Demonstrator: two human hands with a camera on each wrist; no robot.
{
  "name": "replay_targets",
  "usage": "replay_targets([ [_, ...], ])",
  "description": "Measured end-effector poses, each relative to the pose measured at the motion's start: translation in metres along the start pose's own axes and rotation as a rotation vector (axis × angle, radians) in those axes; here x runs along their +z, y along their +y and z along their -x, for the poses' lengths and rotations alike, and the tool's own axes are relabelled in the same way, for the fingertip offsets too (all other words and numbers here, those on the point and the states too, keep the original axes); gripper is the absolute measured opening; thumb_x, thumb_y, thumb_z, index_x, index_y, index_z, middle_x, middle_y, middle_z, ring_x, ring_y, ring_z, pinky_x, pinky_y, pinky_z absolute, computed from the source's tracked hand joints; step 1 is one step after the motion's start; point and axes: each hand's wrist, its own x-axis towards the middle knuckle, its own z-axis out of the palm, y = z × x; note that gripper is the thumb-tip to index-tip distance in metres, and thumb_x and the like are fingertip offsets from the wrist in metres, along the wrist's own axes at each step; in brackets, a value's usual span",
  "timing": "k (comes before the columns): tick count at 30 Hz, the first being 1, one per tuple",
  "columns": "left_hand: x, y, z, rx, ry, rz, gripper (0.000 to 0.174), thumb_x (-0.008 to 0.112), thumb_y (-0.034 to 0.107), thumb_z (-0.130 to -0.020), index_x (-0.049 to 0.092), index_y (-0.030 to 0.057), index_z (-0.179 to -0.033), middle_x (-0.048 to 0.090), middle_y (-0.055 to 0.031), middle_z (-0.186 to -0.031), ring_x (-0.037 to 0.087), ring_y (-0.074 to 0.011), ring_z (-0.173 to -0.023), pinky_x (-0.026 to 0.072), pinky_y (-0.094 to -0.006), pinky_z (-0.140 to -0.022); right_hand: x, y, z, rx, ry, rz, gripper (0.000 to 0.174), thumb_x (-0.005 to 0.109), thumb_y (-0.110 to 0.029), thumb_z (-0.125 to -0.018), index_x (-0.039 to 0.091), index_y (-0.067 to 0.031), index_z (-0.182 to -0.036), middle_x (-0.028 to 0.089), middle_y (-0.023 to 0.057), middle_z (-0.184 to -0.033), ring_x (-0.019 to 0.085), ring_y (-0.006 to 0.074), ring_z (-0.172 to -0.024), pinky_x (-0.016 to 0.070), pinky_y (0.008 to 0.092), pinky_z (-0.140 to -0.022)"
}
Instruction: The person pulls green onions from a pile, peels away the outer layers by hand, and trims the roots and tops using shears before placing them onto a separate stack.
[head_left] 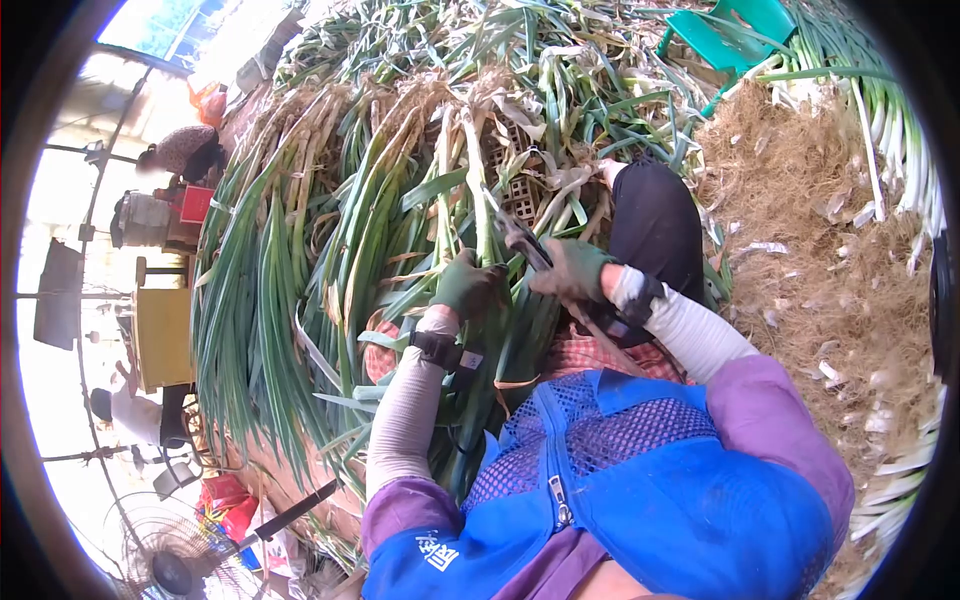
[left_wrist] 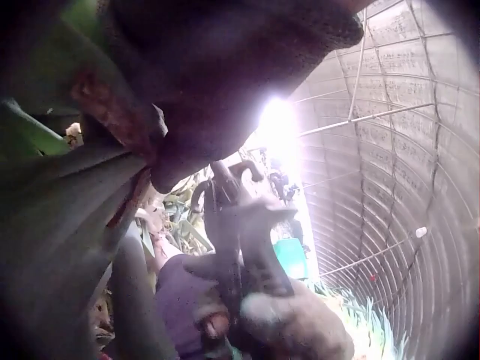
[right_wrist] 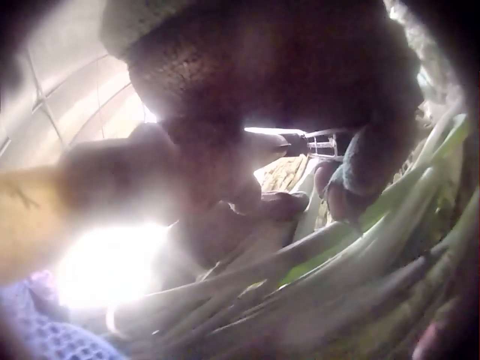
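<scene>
Green-gloved left hand (head_left: pixel 468 287) curls its fingers round a long green scallion stalk (head_left: pixel 481 195) over the lap, its long axis running root-end away from the person, while the green-gloved right hand (head_left: pixel 572 268) grips a dark metal cutting tool (head_left: pixel 518 238).

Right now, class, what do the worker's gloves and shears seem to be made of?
Gloves on the left hand and right hand: knitted fabric, matte dark green; the weave shows close up. Shears: probably steel, dull and dark, thin rigid blades.
</scene>
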Motion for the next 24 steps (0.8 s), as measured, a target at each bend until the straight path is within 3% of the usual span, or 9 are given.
replay_targets([
  [2,-0.001,-0.009,-0.004,-0.001,0.002,-0.002,0.032,0.072,0.019,-0.084,0.056,-0.0021,-0.102,0.067,-0.0144,-0.078,0.068,-0.0228,-0.062,0.0544,-0.0353,-0.055,-0.005,-0.002,-0.03,0.067,-0.016,0.019,0.069,0.068,-0.051,-0.071,0.061,0.0078,-0.107,0.066,0.0303,-0.105,0.065,0.0379,-0.102,0.0511,0.0421,-0.087],
  [4,-0.002,-0.011,-0.004,0.009,-0.009,0.005,0.032,0.072,0.019,-0.084,0.056,-0.0021,-0.102,0.067,-0.0142,-0.077,0.067,-0.0226,-0.062,0.0542,-0.0353,-0.055,-0.009,-0.008,-0.055,0.032,0.093,0.077,0.059,0.067,-0.046,-0.074,0.065,0.0105,-0.093,0.069,0.0276,-0.092,0.07,0.0353,-0.088,0.055,0.039,-0.078],
  [7,-0.001,0.004,0.009,-0.018,-0.021,-0.007,0.032,0.072,0.02,-0.084,0.057,-0.0021,-0.102,0.067,-0.0135,-0.076,0.067,-0.0221,-0.061,0.0535,-0.035,-0.054,-0.033,-0.012,-0.088,0.192,-0.212,-0.223,0.07,0.067,-0.053,-0.073,0.061,0.0109,-0.1,0.067,0.0288,-0.101,0.068,0.0353,-0.094,0.0517,0.0418,-0.084],
  [11,-0.001,-0.007,0.001,-0.012,-0.018,-0.003,0.03,0.072,0.019,-0.086,0.056,-0.0017,-0.099,0.066,-0.0132,-0.074,0.066,-0.022,-0.058,0.0531,-0.0355,-0.05,-0.039,-0.006,-0.118,-0.186,-0.15,0.441,0.074,0.065,-0.054,-0.073,0.063,0.011,-0.108,0.065,0.0282,-0.113,0.067,0.0348,-0.101,0.0505,0.0413,-0.087],
  [14,0.0,-0.005,0.004,0.01,-0.028,-0.016,0.029,0.068,0.019,-0.088,0.054,-0.0024,-0.102,0.067,-0.0138,-0.075,0.065,-0.0223,-0.055,0.0519,-0.0355,-0.049,-0.041,-0.01,-0.12,0.086,-0.022,0.154,0.073,0.066,-0.054,-0.072,0.065,0.0099,-0.107,0.066,0.0267,-0.114,0.065,0.0368,-0.104,0.0492,0.0393,-0.09],
  [16,0.001,-0.005,0.004,0.002,-0.035,-0.005,0.03,0.069,0.019,-0.088,0.054,-0.0024,-0.103,0.066,-0.0139,-0.076,0.065,-0.0223,-0.056,0.0523,-0.0355,-0.049,-0.047,-0.011,-0.134,0.12,-0.04,0.159,0.075,0.067,-0.053,-0.071,0.064,0.0091,-0.112,0.066,0.0264,-0.112,0.065,0.0356,-0.104,0.0494,0.0384,-0.09],
  [18,0.001,-0.008,0.002,-0.009,-0.039,0.017,0.03,0.069,0.019,-0.088,0.054,-0.0025,-0.104,0.066,-0.0141,-0.076,0.065,-0.0222,-0.056,0.0528,-0.0355,-0.049,-0.052,-0.014,-0.146,0.121,-0.039,0.195,0.073,0.067,-0.051,-0.072,0.064,0.0058,-0.118,0.067,0.0253,-0.113,0.066,0.0345,-0.104,0.0495,0.0381,-0.09],
  [22,0.001,-0.014,-0.002,-0.041,-0.045,0.038,0.032,0.069,0.018,-0.088,0.053,-0.0035,-0.107,0.066,-0.0137,-0.078,0.065,-0.022,-0.056,0.054,-0.0356,-0.049,-0.043,0.005,-0.192,-0.103,-0.114,0.473,0.067,0.064,-0.052,-0.075,0.067,0.0029,-0.115,0.067,0.0244,-0.113,0.067,0.0355,-0.102,0.0507,0.0409,-0.089],
  [24,0.0,-0.01,0.001,-0.047,-0.032,-0.018,0.032,0.069,0.018,-0.088,0.054,-0.0037,-0.107,0.066,-0.0132,-0.079,0.065,-0.0217,-0.057,0.0539,-0.0355,-0.049,-0.047,-0.006,-0.186,-0.079,-0.109,0.521,0.065,0.063,-0.051,-0.076,0.069,0.0015,-0.112,0.068,0.0238,-0.112,0.067,0.0362,-0.1,0.0514,0.0417,-0.088],
])
